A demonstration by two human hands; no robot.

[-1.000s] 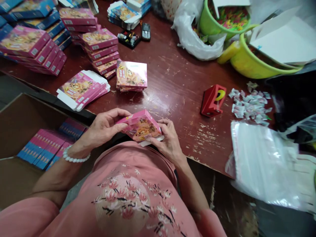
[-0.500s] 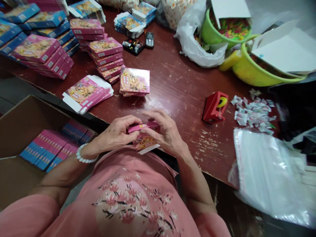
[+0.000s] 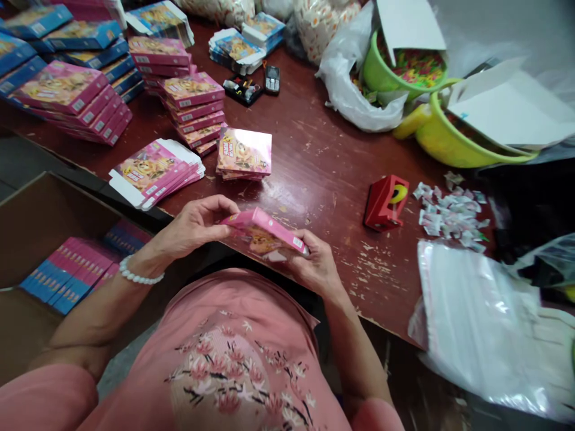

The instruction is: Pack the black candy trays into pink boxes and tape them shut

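A pink box [image 3: 265, 234] is held tilted at the table's front edge, just above my lap. Its left end sits between the thumb and fingers of my left hand [image 3: 197, 222]. My right hand [image 3: 314, 263] grips the opposite end near the barcode, with some fingers hidden beneath. Beyond the box lies a short stack of pink boxes [image 3: 245, 151]. Flattened pink cartons [image 3: 155, 170] are piled left of that stack, with white flaps showing.
Stacked pink boxes [image 3: 193, 108] and blue boxes [image 3: 85, 36] fill the back left. A red tape dispenser [image 3: 385, 203], wrapped sweets [image 3: 449, 212], plastic bags [image 3: 471, 317] and a green basin [image 3: 476, 149] are right. An open carton [image 3: 40, 197] stands lower left.
My hands have moved apart, and the box between them now shows its long side and barcode end. My right hand has shifted to the box's right end. The view has shifted slightly.
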